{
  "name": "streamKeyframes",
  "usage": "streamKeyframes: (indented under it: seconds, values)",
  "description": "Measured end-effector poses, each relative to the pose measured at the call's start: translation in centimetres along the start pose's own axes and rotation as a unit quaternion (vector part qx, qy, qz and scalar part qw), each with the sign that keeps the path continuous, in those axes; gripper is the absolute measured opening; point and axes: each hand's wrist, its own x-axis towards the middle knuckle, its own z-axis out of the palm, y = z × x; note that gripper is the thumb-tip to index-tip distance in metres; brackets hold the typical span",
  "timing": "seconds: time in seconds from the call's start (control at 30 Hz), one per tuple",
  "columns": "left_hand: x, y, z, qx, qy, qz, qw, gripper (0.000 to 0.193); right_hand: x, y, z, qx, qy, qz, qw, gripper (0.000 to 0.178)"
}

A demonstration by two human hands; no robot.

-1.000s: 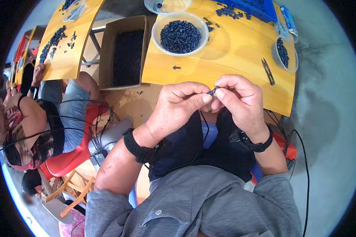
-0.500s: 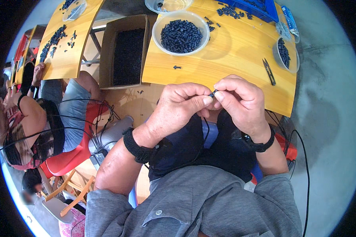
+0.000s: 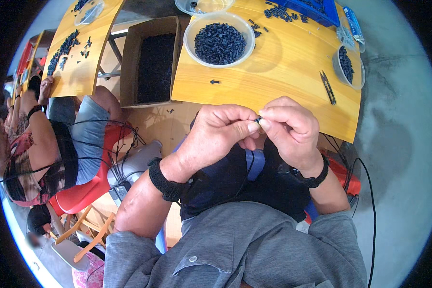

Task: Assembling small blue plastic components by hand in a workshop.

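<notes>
Just off the table's near edge, my left hand (image 3: 225, 127) and my right hand (image 3: 293, 127) meet fingertip to fingertip. Between them they pinch one small dark part (image 3: 258, 120), mostly covered by the fingers; it resembles the black parts on the table. Thumb and forefinger of each hand are closed on it. Beyond the hands, a single black part (image 3: 215, 82) lies alone on the yellow table (image 3: 197, 93). Farther back stands a round clear bowl (image 3: 189, 53) heaped with small black parts (image 3: 220, 43).
Thread snips (image 3: 328, 88) and a clear cup (image 3: 360, 79) of black parts lie at right, below a blue bin (image 3: 331, 19). A cardboard box (image 3: 128, 72) of dark pieces stands left of the table. Another person (image 3: 43, 144) sits at far left; black cables (image 3: 372, 206) hang at right.
Both hands have dropped slightly, with the small part still pinched between them. My right fingers have drawn closer over it. Things on the table look unmoved.
</notes>
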Motion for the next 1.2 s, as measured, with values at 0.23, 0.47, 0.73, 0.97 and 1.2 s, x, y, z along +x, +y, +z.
streamKeyframes:
  seconds: [0.23, 0.47, 0.73, 0.97, 1.2]
  values:
    - [-0.1, -0.5, 0.7, 0.002, -0.008, 0.007, 1.000, 0.012, -0.7, -0.1, -0.3, -0.019, -0.004, -0.027, 0.999, 0.010]
    - [-0.6, -0.2, 1.3, -0.005, -0.018, -0.011, 1.000, 0.011, -1.2, -0.8, -0.6, -0.020, -0.010, -0.060, 0.998, 0.012]
    - [-0.5, -0.5, 1.2, -0.022, -0.029, 0.008, 0.999, 0.011, -1.6, -1.2, -0.9, 0.044, -0.036, -0.026, 0.998, 0.013]
    - [-0.4, -1.0, 0.9, 0.044, -0.029, 0.101, 0.994, 0.009, -1.7, -1.6, -1.3, 0.309, -0.017, 0.311, 0.899, 0.033]
    - [0.1, -1.3, 0.7, 0.100, -0.024, 0.180, 0.978, 0.008, -2.2, -0.9, 0.0, 0.447, -0.101, 0.408, 0.790, 0.060]
